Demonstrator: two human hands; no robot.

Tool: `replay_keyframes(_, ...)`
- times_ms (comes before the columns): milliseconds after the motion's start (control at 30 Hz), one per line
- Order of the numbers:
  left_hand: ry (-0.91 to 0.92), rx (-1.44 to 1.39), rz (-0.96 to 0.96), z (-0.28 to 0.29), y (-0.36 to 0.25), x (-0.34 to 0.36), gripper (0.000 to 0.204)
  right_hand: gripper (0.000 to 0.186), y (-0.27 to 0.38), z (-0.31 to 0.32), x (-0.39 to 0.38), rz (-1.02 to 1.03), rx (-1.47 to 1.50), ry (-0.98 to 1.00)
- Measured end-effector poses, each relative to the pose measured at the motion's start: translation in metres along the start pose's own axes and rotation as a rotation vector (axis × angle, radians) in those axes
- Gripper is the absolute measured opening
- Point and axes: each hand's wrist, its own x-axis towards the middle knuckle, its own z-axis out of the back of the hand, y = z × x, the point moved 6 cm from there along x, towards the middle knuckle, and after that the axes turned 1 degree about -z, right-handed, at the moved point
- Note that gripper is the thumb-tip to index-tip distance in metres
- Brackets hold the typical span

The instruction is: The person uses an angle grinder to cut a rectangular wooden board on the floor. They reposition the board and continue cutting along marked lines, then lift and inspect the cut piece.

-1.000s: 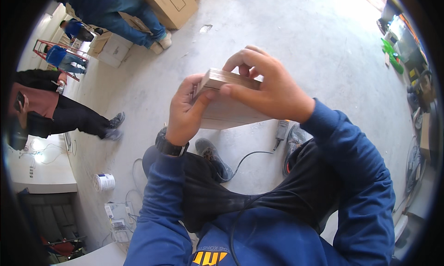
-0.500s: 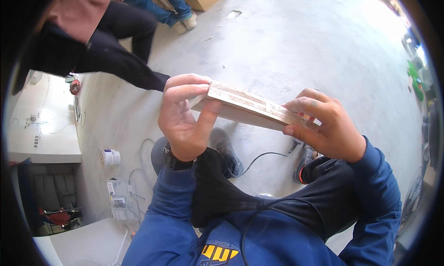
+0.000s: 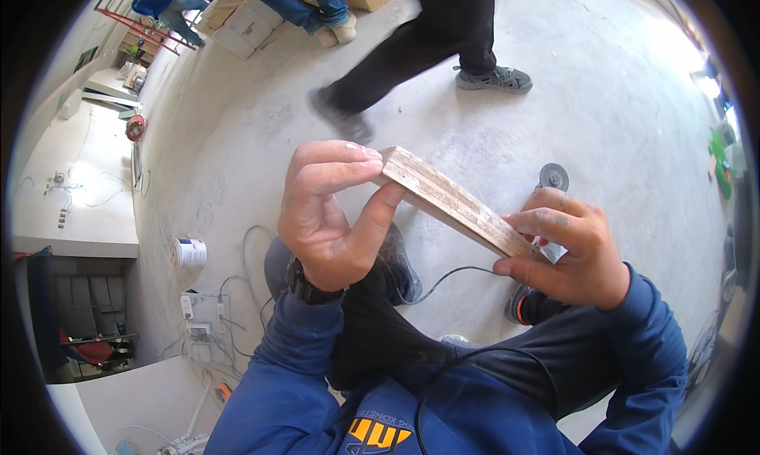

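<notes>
A small piece of plywood (image 3: 455, 201) is held up in front of me, its layered, rough edge facing me. It tilts down toward the right. My left hand (image 3: 328, 209) pinches its upper left end between thumb and fingers. At the lower right end, my right hand (image 3: 566, 245) grips it the same way. Just beyond my right hand shows the round grey disc (image 3: 554, 177) of what looks like an angle grinder on the floor. The rest of that tool is hidden behind the hand.
A black cable (image 3: 455, 273) runs along the floor between my feet. To the left are a white bucket (image 3: 188, 253) and power sockets with cords (image 3: 198, 308). A person in dark trousers (image 3: 427, 43) is walking past ahead. Cardboard boxes (image 3: 245, 27) and other people are farther back.
The plywood has tilted more steeply, its right end lower. The person in dark trousers has moved from left to right. The grinder disc has come into sight beyond my right hand.
</notes>
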Motion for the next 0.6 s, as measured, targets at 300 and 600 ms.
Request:
replay_keyframes(300,0.028,-0.016,0.062,-0.003,0.002,0.005,0.040,0.046,0.001,0.001,0.005,0.023,0.023,-0.028)
replay_keyframes(600,0.033,-0.036,0.365,-0.012,0.047,0.024,0.040,0.048,-0.039,-0.005,0.019,-0.236,0.132,-0.006)
